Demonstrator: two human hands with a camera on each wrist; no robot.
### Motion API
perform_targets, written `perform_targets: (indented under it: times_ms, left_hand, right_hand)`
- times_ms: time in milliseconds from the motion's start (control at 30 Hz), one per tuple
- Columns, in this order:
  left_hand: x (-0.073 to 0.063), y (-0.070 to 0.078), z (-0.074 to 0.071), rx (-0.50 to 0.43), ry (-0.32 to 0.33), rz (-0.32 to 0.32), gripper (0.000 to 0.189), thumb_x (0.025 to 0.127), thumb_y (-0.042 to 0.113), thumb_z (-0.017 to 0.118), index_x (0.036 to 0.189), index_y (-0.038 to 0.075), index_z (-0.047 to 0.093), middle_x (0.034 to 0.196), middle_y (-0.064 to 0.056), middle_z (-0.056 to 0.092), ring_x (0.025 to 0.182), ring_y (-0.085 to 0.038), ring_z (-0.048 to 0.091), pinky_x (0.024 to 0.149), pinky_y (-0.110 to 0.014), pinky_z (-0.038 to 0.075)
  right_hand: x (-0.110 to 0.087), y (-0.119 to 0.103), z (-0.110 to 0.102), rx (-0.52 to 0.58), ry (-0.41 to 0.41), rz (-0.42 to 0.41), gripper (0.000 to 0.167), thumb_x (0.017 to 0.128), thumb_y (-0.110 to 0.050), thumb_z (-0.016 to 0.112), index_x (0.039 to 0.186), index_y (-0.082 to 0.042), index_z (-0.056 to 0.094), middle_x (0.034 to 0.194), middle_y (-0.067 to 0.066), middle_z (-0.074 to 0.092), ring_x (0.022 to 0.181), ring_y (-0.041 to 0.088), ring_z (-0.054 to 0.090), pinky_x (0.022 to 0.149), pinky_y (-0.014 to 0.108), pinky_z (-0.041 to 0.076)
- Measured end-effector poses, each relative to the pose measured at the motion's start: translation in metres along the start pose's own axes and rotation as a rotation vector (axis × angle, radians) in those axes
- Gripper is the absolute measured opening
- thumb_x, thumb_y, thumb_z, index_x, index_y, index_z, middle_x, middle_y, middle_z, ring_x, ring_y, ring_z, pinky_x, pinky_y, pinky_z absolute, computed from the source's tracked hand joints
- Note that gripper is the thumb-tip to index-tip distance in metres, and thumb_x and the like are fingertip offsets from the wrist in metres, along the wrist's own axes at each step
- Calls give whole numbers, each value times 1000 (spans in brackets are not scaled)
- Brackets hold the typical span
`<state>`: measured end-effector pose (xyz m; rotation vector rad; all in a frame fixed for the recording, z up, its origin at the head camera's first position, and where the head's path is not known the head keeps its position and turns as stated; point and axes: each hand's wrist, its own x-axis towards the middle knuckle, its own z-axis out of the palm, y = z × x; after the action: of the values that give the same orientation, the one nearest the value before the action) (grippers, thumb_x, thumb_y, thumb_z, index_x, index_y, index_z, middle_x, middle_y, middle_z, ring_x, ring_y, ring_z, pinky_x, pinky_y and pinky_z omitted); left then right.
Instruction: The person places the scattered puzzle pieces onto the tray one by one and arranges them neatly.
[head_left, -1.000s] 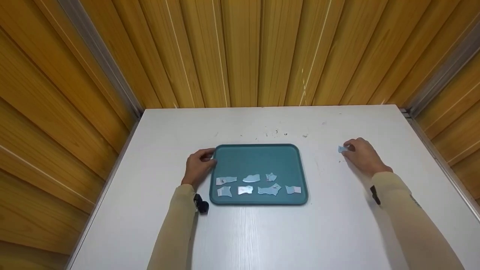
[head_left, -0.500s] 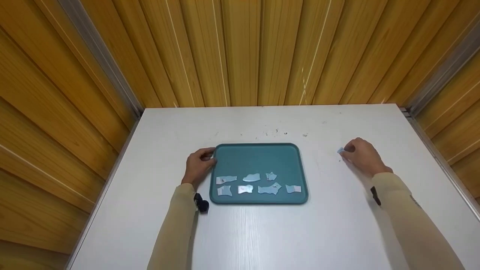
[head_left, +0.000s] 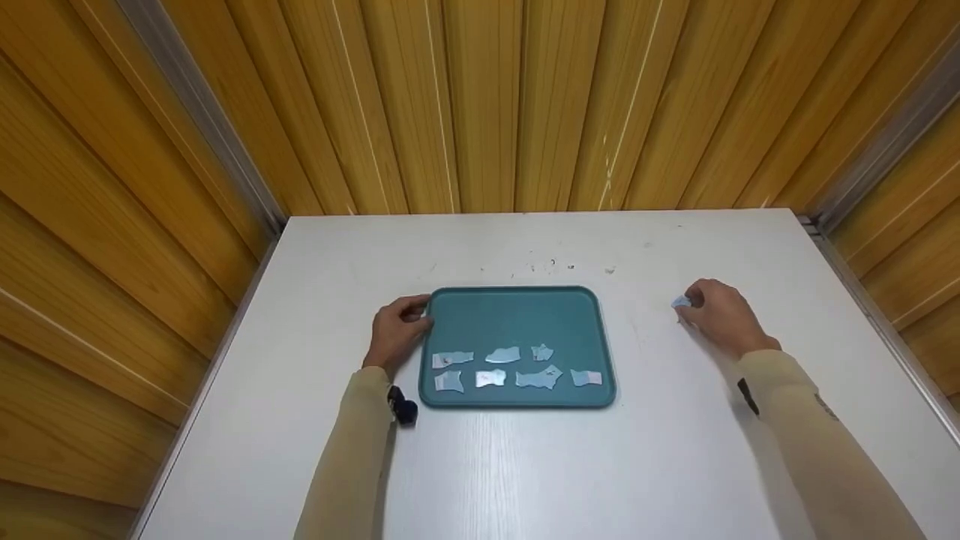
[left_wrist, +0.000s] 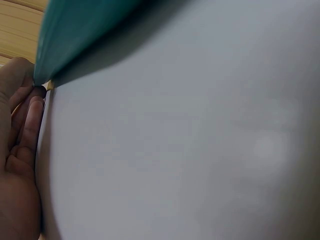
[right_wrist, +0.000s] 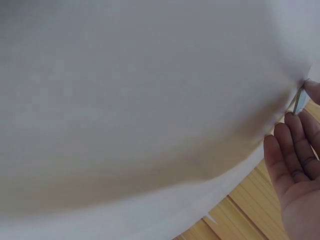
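Observation:
My left hand is at the left rim of a teal tray, thumb and fingers pinching the edge. In the left wrist view the fingers meet a corner of the tray. Low over the table on the right, my right hand pinches a small, flat, jagged pale-blue piece. The right wrist view shows that thin piece edge-on between thumb and fingers. Several similar pale-blue pieces lie on the tray in two rows, among them a long one and one with a pinkish end.
The white table carries the tray near its middle. Small dark marks dot the surface behind the tray. Wood-patterned panels rise at the back and both sides.
My right hand has shifted slightly left and toward me, and the pinched piece has turned between its fingers. The left hand and the pieces on the tray stay where they were.

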<state>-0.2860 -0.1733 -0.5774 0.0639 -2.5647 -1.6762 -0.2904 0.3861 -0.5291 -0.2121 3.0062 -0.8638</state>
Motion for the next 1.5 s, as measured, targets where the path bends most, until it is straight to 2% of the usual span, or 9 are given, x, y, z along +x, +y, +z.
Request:
perform_targets:
  times_ms: [133, 433, 833, 900, 1133, 1500]
  left_hand:
    - [0, 1, 0, 6, 1, -9, 41, 91, 6, 78, 132, 11, 74, 118, -5, 73, 109, -22, 65, 100, -40, 51]
    - [0, 0, 0, 2, -1, -15, 42, 91, 6, 78, 132, 11, 75, 118, -5, 73, 108, -23, 64, 99, -40, 51]
    - [-1, 1, 0, -4, -10, -33, 42, 92, 6, 77, 133, 12, 74, 121, -5, 72, 109, -23, 63, 100, -40, 51]
    - [-1, 1, 0, -7, -11, -31, 42, 92, 6, 78, 133, 11, 74, 120, -5, 72, 109, -23, 63, 100, -40, 51]
    - [1, 0, 1, 11, 10, 12, 40, 92, 5, 77, 132, 10, 75, 118, -6, 74, 108, -23, 65, 100, -40, 52]
    - [2, -1, 1, -10, 7, -18, 40, 92, 6, 78, 131, 12, 76, 120, -4, 73, 109, -22, 64, 100, -39, 51]
  right_hand:
    - [-1, 3, 3, -18, 28, -56, 33, 100, -13, 73, 120, 13, 68, 110, 25, 66, 102, 41, 63, 92, 57, 51]
    - [-2, 1, 8, -3, 36, -56, 33, 99, -15, 74, 120, 11, 70, 112, 23, 66, 106, 40, 62, 95, 57, 50]
    - [4, -34, 14, 31, -40, -48, 32, 101, -17, 73, 125, 4, 71, 123, 19, 66, 122, 43, 60, 107, 60, 46]
    - [4, -40, 16, 31, -46, -68, 30, 101, -17, 73, 124, 3, 72, 121, 18, 66, 122, 42, 60, 108, 60, 46]
    - [1, -60, 26, 30, -6, -248, 22, 96, -7, 76, 115, 4, 76, 106, 15, 69, 107, 38, 66, 98, 57, 52]
    - [-7, -91, 40, 47, -27, -350, 24, 92, -7, 83, 115, -1, 79, 104, 7, 70, 104, 29, 70, 95, 50, 57]
